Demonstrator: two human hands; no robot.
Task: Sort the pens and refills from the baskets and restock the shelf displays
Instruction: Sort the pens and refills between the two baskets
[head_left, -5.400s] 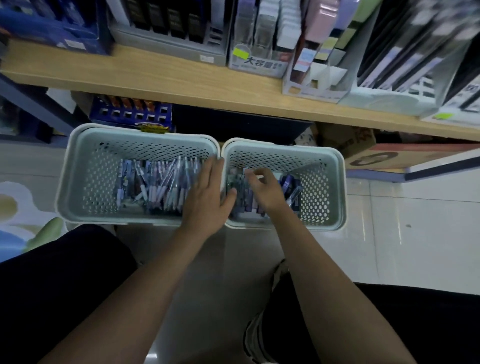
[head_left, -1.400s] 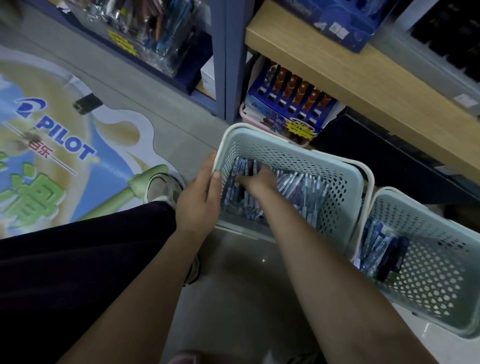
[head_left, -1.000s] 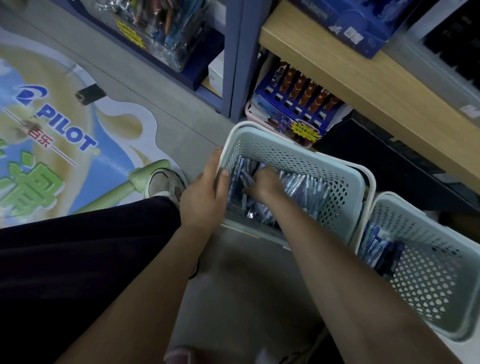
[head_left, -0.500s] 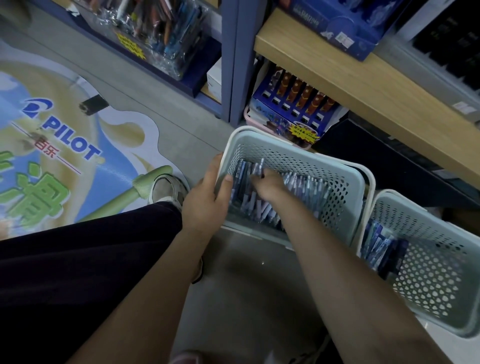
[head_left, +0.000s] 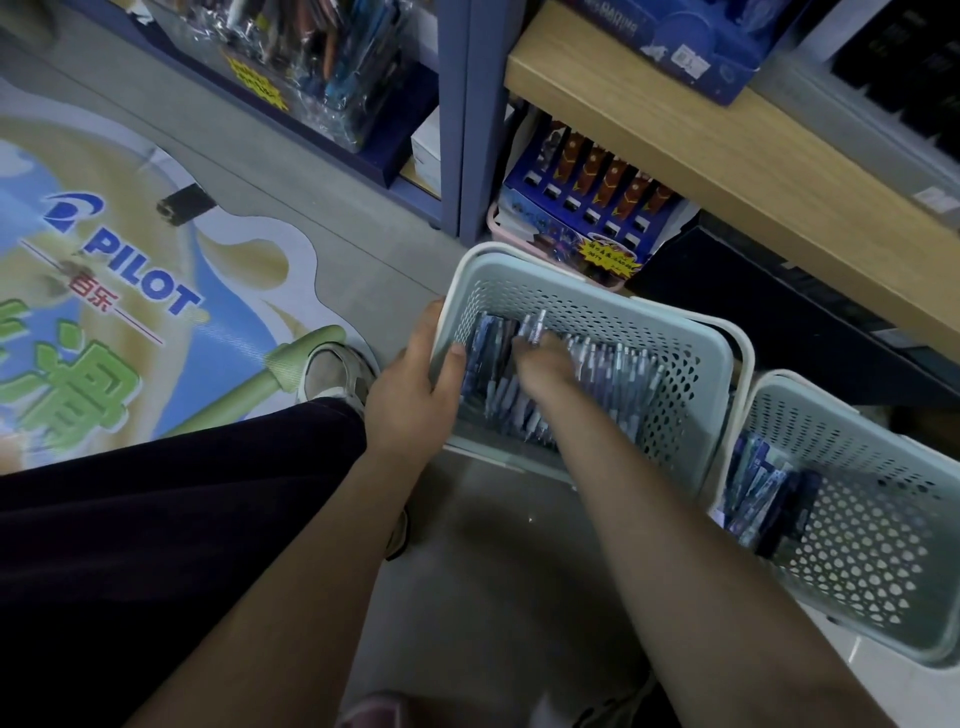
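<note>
At the middle of the frame a pale perforated basket (head_left: 701, 358) stands on the floor, filled with blue-and-white wrapped pens (head_left: 613, 374). The left hand (head_left: 410, 400) grips its left rim, thumb curled over the edge into the basket and fingers outside the wall. The right hand (head_left: 545, 364) reaches down among the pens; its fingers are curled and appear to pinch a few pens (head_left: 535, 325) that stick up above it, though the grip itself is partly hidden. A second basket (head_left: 883, 613) at lower right, touching the first, holds a smaller pile of dark blue packets (head_left: 763, 499). At left, a floor sticker (head_left: 130, 280) reads "PILOT" with red characters "百乐" beneath. Behind the first basket sits a blue display box (head_left: 587, 208) with a yellow starburst label, its print too small to read. A wooden shelf (head_left: 727, 150) crosses the upper right.
</note>
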